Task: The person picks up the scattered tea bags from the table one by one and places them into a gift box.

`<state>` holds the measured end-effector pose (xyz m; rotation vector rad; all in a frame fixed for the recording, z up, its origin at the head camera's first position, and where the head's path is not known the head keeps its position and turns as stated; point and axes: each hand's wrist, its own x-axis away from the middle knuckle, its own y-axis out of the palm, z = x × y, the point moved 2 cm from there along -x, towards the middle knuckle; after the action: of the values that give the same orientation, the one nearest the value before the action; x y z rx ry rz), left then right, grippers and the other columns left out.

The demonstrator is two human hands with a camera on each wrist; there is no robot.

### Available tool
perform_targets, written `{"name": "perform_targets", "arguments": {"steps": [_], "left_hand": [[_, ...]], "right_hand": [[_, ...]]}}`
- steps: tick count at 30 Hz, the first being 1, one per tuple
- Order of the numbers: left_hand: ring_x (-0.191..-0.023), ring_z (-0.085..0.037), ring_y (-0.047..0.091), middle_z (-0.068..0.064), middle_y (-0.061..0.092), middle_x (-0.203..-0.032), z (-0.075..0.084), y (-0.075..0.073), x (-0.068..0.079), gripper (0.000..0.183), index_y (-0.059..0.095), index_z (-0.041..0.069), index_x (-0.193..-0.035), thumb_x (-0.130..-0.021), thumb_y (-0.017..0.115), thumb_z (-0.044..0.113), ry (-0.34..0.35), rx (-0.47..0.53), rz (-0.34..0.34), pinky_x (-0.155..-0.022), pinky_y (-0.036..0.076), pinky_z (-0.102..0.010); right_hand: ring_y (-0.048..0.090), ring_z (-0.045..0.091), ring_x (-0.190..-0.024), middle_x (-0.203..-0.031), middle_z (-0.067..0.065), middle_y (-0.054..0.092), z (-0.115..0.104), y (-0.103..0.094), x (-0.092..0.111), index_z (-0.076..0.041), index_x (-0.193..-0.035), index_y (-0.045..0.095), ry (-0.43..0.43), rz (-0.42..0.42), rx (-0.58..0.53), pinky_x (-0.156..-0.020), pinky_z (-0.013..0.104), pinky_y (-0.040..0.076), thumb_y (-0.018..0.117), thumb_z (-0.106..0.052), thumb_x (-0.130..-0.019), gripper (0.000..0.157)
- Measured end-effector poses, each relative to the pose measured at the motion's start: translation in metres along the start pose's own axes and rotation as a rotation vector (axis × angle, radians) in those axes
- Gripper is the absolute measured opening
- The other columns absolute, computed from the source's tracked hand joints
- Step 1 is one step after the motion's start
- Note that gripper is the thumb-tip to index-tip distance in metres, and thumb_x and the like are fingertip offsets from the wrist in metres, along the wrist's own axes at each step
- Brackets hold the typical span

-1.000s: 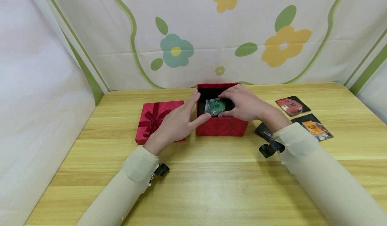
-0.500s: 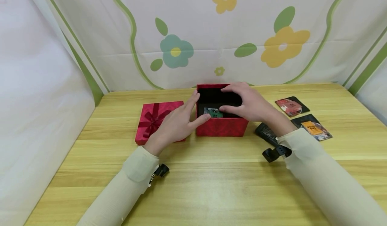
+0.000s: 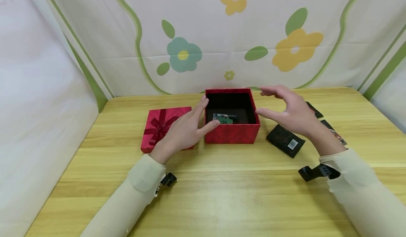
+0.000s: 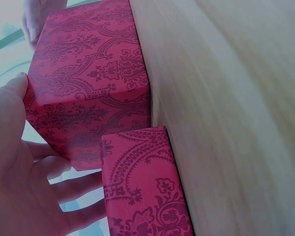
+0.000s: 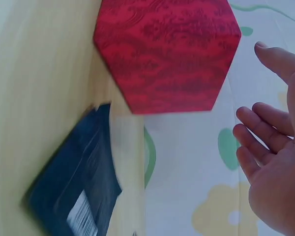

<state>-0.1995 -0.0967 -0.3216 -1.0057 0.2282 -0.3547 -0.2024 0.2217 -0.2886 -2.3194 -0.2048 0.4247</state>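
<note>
A red patterned gift box [image 3: 232, 134] stands without its lid near the back of the table. Low inside it lies a small packet with a green label [image 3: 223, 120], partly hidden by the front wall. My left hand [image 3: 184, 129] rests at the box's front left corner, thumb at the front rim and fingers along the left side. In the left wrist view its fingers look fairly straight against the box [image 4: 88, 64]. My right hand [image 3: 293, 112] is in the air right of the box, holding nothing, thumb and fingers apart. Below it lies a black packet [image 3: 285, 141] with a barcode.
The red lid with a ribbon bow [image 3: 162, 128] lies left of the box, partly behind my left hand. Two more packets lie at the right, one dark packet [image 3: 314, 109] and one printed packet [image 3: 334, 133], both partly covered by my right hand and wrist.
My right hand has let go of the green-labelled packet and moved out of the box to the right. That packet now sits lower against the front wall. The left hand stays put.
</note>
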Motion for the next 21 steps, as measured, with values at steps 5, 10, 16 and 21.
{"name": "perform_targets", "arguments": {"steps": [5,10,16,21], "left_hand": [[-0.146,-0.028,0.055,0.009,0.015,-0.18,-0.001,0.0,0.001,0.093,0.01,0.029,-0.173,-0.101,0.05,0.074,0.0,-0.005,0.007,-0.106,0.055,-0.05],[-0.149,-0.027,0.052,0.011,0.012,-0.18,-0.001,0.001,0.0,0.093,0.01,0.029,-0.173,-0.101,0.049,0.074,0.011,0.001,0.007,-0.109,0.053,-0.05],[-0.148,-0.028,0.053,0.011,0.011,-0.18,-0.002,0.0,0.001,0.093,0.008,0.031,-0.172,-0.101,0.05,0.074,-0.001,0.0,0.006,-0.11,0.053,-0.051],[-0.152,-0.028,0.049,0.011,0.011,-0.18,-0.002,0.0,0.001,0.093,0.008,0.032,-0.172,-0.101,0.05,0.073,-0.003,0.001,0.009,-0.115,0.05,-0.052]], "right_hand": [[0.049,0.029,-0.143,-0.151,0.004,0.059,0.015,-0.009,0.016,-0.023,-0.155,0.053,0.063,0.011,0.026,-0.11,0.043,0.045,0.08,-0.041,-0.096,0.067],[0.057,0.015,-0.13,-0.152,0.005,0.06,0.031,-0.018,0.032,-0.023,-0.155,0.053,0.084,0.04,0.047,-0.089,0.003,0.039,0.082,-0.035,-0.094,0.069],[0.053,-0.014,-0.105,-0.146,0.009,0.063,0.045,-0.023,0.046,-0.02,-0.156,0.052,0.092,0.051,0.077,-0.086,0.004,0.039,0.084,-0.03,-0.093,0.071],[0.05,-0.01,-0.105,-0.144,0.003,0.063,0.052,-0.024,0.055,-0.021,-0.156,0.052,0.116,0.04,0.102,-0.086,0.013,0.039,0.086,-0.034,-0.091,0.074]]}}
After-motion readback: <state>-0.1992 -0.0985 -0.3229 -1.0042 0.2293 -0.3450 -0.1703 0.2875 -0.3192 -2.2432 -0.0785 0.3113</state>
